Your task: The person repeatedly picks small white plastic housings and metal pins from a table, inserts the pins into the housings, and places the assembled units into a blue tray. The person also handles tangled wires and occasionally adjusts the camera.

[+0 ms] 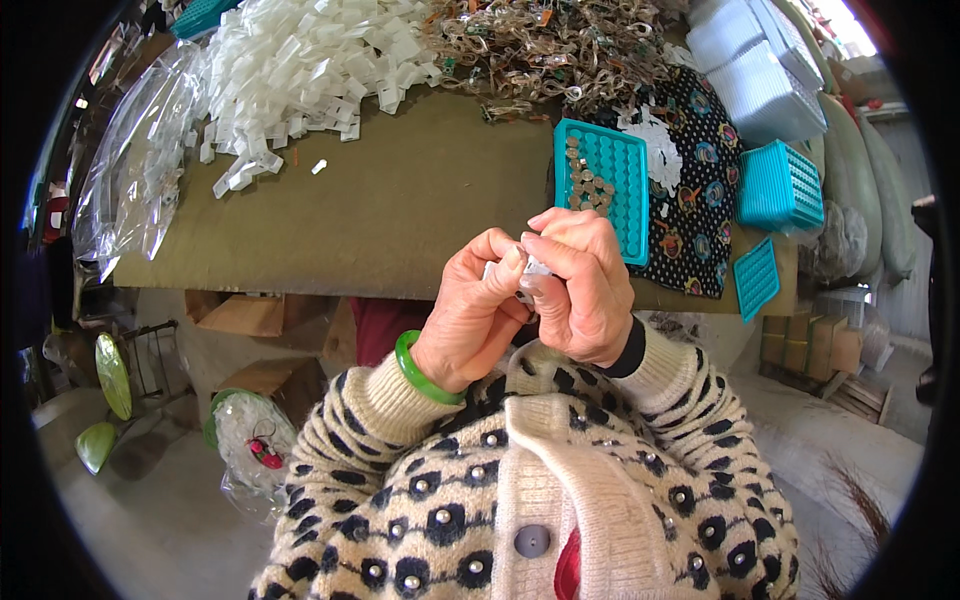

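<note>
Above the table edge [330,270], left hand [470,320] and right hand [585,290], fingers curled closed, pinch one small white plastic piece [532,268].

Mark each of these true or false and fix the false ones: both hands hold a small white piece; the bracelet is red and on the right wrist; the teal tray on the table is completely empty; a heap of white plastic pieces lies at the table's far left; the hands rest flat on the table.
1. Both the left hand and right hand pinch a small white piece: true.
2. False: the bracelet is green, on the left wrist.
3. False: the teal tray holds small round parts in some cells.
4. The heap of white plastic pieces lies far left: true.
5. False: the hands are raised near the chest, before the table edge.
</note>
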Action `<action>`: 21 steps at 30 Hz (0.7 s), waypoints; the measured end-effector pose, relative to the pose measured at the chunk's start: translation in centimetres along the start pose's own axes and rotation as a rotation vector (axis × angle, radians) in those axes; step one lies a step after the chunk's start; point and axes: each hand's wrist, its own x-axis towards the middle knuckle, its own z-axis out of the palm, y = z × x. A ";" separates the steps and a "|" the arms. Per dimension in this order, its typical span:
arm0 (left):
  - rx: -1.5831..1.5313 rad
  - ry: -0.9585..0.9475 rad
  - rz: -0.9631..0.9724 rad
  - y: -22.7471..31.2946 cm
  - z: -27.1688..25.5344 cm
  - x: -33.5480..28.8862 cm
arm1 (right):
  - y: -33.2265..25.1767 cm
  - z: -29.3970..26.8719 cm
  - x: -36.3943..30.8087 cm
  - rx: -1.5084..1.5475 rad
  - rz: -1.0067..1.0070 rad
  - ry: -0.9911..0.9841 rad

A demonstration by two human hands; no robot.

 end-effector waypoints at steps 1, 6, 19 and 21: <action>-0.006 0.007 -0.013 -0.1 0.0 0.0 | -0.1 0.1 0.0 -0.033 0.009 -0.013; 0.060 0.018 -0.002 0.5 0.1 0.1 | -1.2 -1.1 0.7 -0.109 0.084 -0.127; 0.082 -0.062 -0.018 0.9 -0.4 0.7 | 5.7 -11.3 -4.3 -0.724 0.423 -0.221; 0.087 -0.063 -0.006 0.9 -0.2 0.8 | 5.9 -11.7 -4.6 -0.718 0.454 -0.263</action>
